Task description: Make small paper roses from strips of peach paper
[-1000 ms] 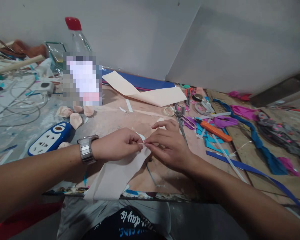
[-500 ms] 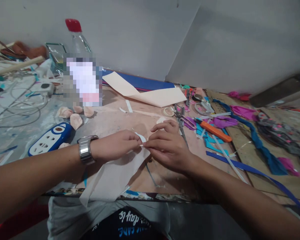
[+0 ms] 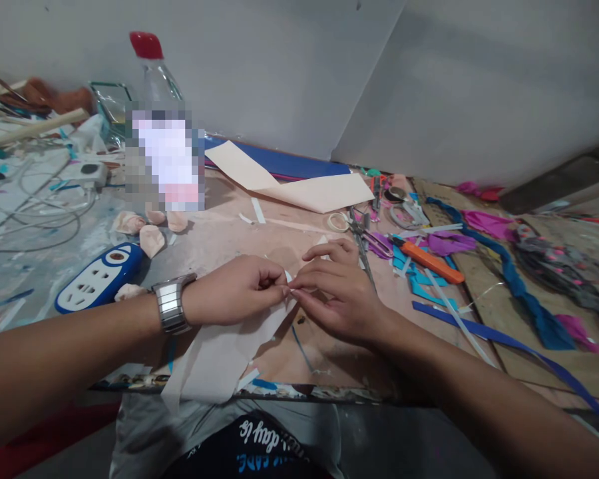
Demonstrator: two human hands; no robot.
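Note:
A pale cream strip of thin paper or cloth (image 3: 214, 356) hangs from my fingers down over the table's front edge. My left hand (image 3: 239, 289), with a metal watch (image 3: 172, 305) on its wrist, pinches the strip's upper end between thumb and forefinger. My right hand (image 3: 337, 289) meets it there, its thumb and forefinger closed on the tip of the same strip, the other fingers loosely curled. A small white edge shows between the two hands; the pinched part itself is mostly hidden by fingertips.
Small cream rolled petal-like pieces (image 3: 152, 241) lie left, by a blue power socket (image 3: 100, 278). A red-capped bottle (image 3: 162, 83) and a folded cream strip (image 3: 299, 189) stand behind. At right are scissors (image 3: 362, 236), an orange cutter (image 3: 432, 261) and coloured scraps.
My left thumb and fingers have curled in further at the strip's end, covering more of the white edge. The right hand stays nearly in place.

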